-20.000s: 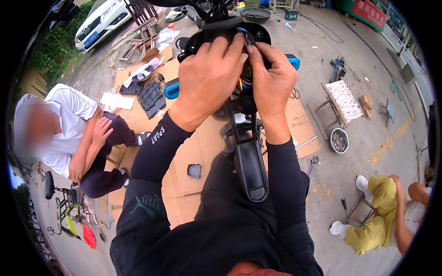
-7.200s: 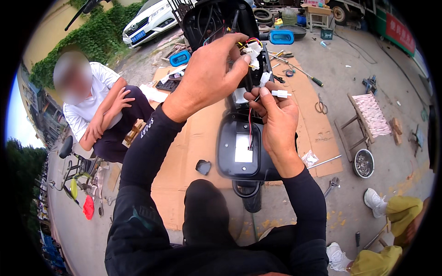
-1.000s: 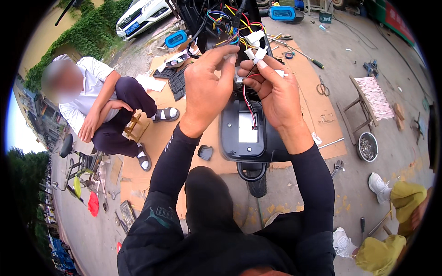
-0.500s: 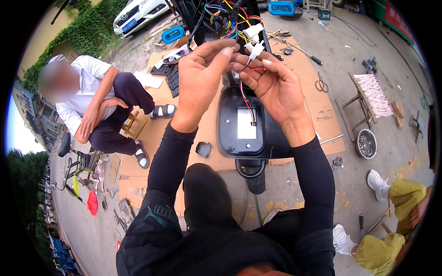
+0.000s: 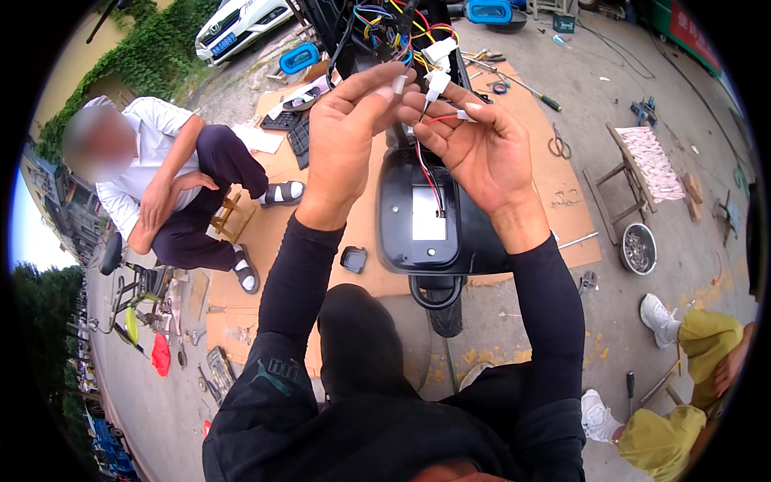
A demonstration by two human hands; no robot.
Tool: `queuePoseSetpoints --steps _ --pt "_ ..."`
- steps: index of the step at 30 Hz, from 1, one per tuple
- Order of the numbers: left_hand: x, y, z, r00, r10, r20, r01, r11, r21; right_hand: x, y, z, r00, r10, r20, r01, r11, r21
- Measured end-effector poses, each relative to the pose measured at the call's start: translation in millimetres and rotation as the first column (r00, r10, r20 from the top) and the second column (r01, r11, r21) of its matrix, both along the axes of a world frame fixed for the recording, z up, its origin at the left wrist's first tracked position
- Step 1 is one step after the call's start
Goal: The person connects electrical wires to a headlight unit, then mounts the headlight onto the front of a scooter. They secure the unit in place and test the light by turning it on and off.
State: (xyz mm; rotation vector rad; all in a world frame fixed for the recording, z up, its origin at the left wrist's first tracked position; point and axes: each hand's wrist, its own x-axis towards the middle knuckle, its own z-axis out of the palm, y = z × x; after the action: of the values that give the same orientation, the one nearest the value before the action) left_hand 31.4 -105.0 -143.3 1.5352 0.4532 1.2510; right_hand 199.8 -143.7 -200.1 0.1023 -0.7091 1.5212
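Note:
Close together above a black plastic vehicle body point(image 5: 482, 233), both my hands are raised beside bundled coloured wires point(image 5: 377, 28). My right hand point(image 5: 494, 157) is closed loosely, palm up, on thin red and dark wires. One white plug connector point(image 5: 436, 83) stands at its fingertips, and a smaller white end point(image 5: 464, 116) shows by the red wire point(image 5: 440, 120). My left hand point(image 5: 341, 140) is pinched; a small pale piece shows at its thumb tip, too small to name. Another white connector point(image 5: 439, 52) hangs just beyond. Red, white and black leads run down to the body's pale panel point(image 5: 429, 215).
Flattened cardboard point(image 5: 337, 321) lies beneath. A person point(image 5: 173, 181) sits at the left; another person's knee point(image 5: 662, 442) and shoes are at the lower right. Screwdrivers point(image 5: 550, 102), scissors point(image 5: 560, 145), a metal bowl of small parts point(image 5: 638, 247) and a woven stool point(image 5: 650, 165) lie rightward.
The white plug at my right fingertips has shifted slightly left and tilted more upright. A small white end by the red wire has come into sight. Both hands stay nearly in place.

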Motion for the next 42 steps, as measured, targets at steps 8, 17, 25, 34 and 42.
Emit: queuePoseSetpoints --steps 8,17,25,34,42 --pt "3 2 -4 0.997 0.081 0.013 -0.081 0.995 0.053 -4 -4 2 0.962 -0.225 0.152 0.227 0.974 0.003" --pt "10 1 -12 0.984 0.175 0.005 -0.173 0.965 0.195 -4 2 -8 0.915 -0.35 0.201 0.358 0.934 -0.005" --pt "13 0 -16 0.958 0.284 -0.05 -0.253 0.911 0.327 -4 1 -5 0.905 -0.374 0.202 0.387 0.922 -0.024" --pt "12 2 -16 0.974 0.226 -0.022 -0.21 0.935 0.284 -9 -1 -1 0.855 -0.437 0.28 0.455 0.89 -0.002" --pt "10 2 -15 0.971 0.231 -0.063 -0.2 0.928 0.315 -10 -5 1 0.815 -0.462 0.349 0.502 0.865 -0.025"
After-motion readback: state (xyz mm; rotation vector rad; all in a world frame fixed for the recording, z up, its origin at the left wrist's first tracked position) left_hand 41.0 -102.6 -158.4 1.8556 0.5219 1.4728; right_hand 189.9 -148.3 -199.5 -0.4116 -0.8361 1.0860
